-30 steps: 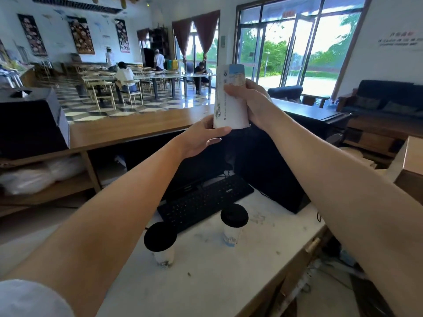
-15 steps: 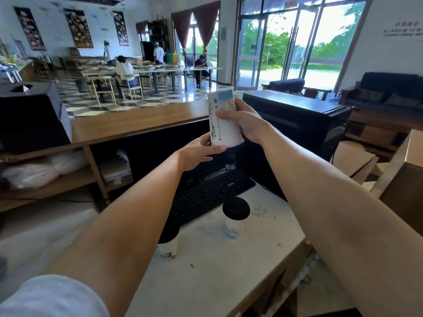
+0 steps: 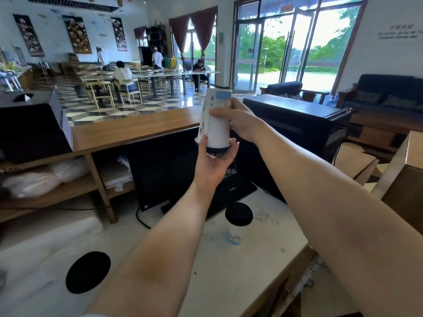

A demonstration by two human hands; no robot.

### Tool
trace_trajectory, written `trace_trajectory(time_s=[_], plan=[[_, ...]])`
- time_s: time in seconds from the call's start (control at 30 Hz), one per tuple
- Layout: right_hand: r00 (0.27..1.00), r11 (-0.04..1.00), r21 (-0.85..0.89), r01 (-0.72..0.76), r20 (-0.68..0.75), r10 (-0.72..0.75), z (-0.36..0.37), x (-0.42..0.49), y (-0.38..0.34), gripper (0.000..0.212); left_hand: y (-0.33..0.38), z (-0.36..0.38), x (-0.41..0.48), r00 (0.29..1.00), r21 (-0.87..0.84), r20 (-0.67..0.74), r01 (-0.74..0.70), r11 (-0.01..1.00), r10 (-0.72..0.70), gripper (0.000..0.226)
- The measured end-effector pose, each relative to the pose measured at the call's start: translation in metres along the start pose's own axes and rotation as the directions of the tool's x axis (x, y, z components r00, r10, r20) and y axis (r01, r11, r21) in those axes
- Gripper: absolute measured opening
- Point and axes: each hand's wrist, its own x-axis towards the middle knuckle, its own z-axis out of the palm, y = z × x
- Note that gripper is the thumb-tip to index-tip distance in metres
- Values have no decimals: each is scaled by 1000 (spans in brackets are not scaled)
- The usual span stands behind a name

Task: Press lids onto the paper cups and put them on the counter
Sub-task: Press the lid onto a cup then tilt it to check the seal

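My right hand (image 3: pixel 240 123) grips a white paper cup (image 3: pixel 216 124) with a blue label, held upside down in the air above the keyboard. My left hand (image 3: pixel 212 161) cups its downward mouth from below, thumb and fingers curled up round the rim. A black lid (image 3: pixel 216 149) shows as a dark band between that palm and the cup. Two more cups stand on the white worktop (image 3: pixel 229 271). One lidded cup (image 3: pixel 238 223) is in the middle, and the other lidded cup (image 3: pixel 88 272) at the lower left is seen from above. The wooden counter (image 3: pixel 137 129) runs behind.
A black keyboard (image 3: pixel 231 191) and monitor (image 3: pixel 164 168) sit under the counter. A black box (image 3: pixel 32 124) stands on the counter's left end and a black machine (image 3: pixel 297 124) on the right. Cardboard boxes (image 3: pixel 407 179) rise at the right. People sit at tables far behind.
Both hands brought the cup lower and nearer. My left hand turned palm-up under the cup's mouth, where the black lid now shows. The view shifted right, so the left lidded cup sits near the lower left.
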Motion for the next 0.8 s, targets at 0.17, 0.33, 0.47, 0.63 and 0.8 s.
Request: trace_trajectory(time_s=[0.17, 0.33, 0.47, 0.63, 0.8], plan=[[991, 996, -68, -56, 116, 64, -27, -6, 2, 26, 29, -6, -3, 995, 127, -100, -6, 992, 19, 78], [980, 994, -81, -68, 180, 82, -36, -3, -7, 53, 49, 17, 3, 989, 193, -131, -47, 980, 73, 74], [986, 981, -194, -26, 157, 57, -40, -5, -7, 52, 65, 44, 7, 977, 408, -83, -145, 901, 195, 54], [990, 912, -408, -37, 112, 90, -36, -4, 10, 48, 80, 84, 10, 961, 764, -9, -171, 622, 275, 23], [971, 912, -399, -89, 171, 170, -21, -3, 23, 51, 90, 106, 18, 951, 899, 48, -174, 402, 306, 16]])
